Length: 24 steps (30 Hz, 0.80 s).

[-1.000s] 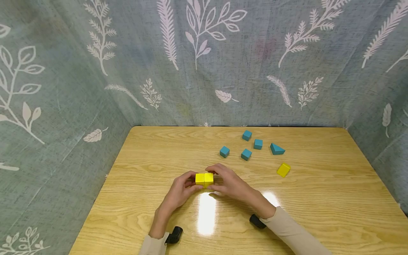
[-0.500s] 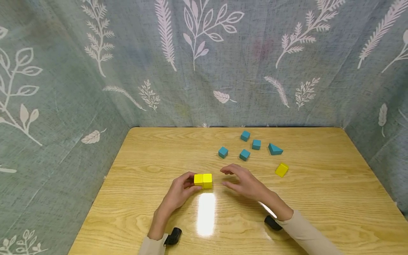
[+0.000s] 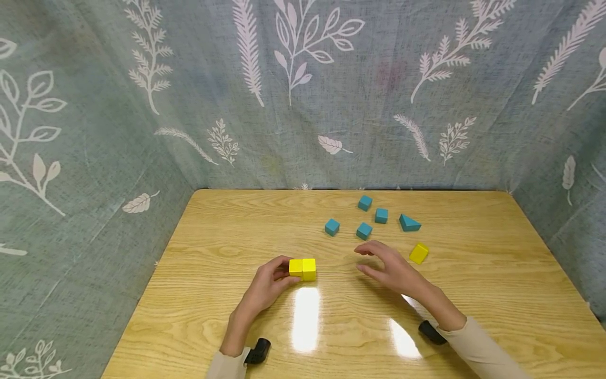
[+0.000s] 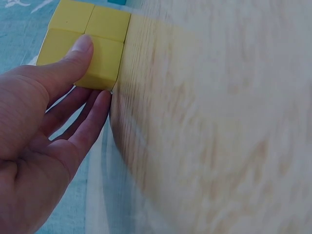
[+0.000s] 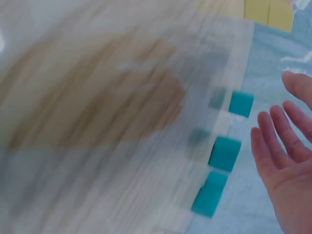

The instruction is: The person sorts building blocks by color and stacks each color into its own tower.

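Observation:
My left hand [image 3: 266, 283] holds a small block of yellow cubes [image 3: 302, 269] at its left side, on the wooden table. The left wrist view shows those yellow cubes [image 4: 105, 58] stacked two wide and two high, with the thumb [image 4: 78, 56] lying along the near face and the fingers low behind. My right hand [image 3: 395, 269] hovers to the right of them, fingers spread and slightly bent, with nothing in its grasp. In the right wrist view the right hand [image 5: 290, 175] appears apart from the teal cubes [image 5: 225, 153].
Several teal cubes [image 3: 364, 230] lie scattered toward the back of the table [image 3: 213, 237]. Right of them is a teal triangular block [image 3: 409, 223]. A single yellow block [image 3: 418, 253] lies just beyond the right hand. Patterned grey-blue cloth [image 3: 284, 147] hangs behind and at both sides.
My right hand has let go of the yellow cubes and moved away to the right. The left hand keeps its hold, and the cubes stay in place.

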### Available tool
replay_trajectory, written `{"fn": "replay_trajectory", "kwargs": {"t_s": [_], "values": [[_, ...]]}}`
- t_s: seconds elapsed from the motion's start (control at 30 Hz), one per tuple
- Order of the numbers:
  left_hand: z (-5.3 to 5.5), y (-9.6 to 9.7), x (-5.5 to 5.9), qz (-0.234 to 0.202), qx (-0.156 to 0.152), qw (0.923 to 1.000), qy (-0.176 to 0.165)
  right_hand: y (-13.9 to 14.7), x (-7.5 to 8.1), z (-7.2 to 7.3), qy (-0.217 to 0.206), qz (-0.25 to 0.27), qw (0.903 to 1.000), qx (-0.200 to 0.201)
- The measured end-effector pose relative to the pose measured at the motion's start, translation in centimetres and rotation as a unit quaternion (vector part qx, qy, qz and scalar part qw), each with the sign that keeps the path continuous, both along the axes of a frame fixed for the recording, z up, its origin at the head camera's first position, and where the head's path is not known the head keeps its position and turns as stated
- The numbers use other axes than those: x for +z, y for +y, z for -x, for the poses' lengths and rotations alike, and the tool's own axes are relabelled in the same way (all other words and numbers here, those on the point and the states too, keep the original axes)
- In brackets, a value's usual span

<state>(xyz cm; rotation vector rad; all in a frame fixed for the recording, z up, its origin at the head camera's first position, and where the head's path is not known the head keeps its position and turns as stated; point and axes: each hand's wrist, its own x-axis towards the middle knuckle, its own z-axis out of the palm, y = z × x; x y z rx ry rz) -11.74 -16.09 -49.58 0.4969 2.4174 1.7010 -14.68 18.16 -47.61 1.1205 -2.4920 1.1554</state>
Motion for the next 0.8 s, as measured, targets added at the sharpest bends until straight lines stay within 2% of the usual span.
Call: {"fn": "replay_trajectory", "kwargs": {"t_s": [0.5, 0.8], "values": [[-0.1, -0.1, 0.0, 0.001, -0.002, 1.0, 0.003, 5.9, 0.1, 0.4, 0.043, -0.05, 0.9959, -0.061], [-0.1, 0.0, 0.2, 0.0, -0.009, 0.9999, 0.011, 8.6, 0.2, 0.7, 0.069, -0.078, 0.9919, -0.072]]}}
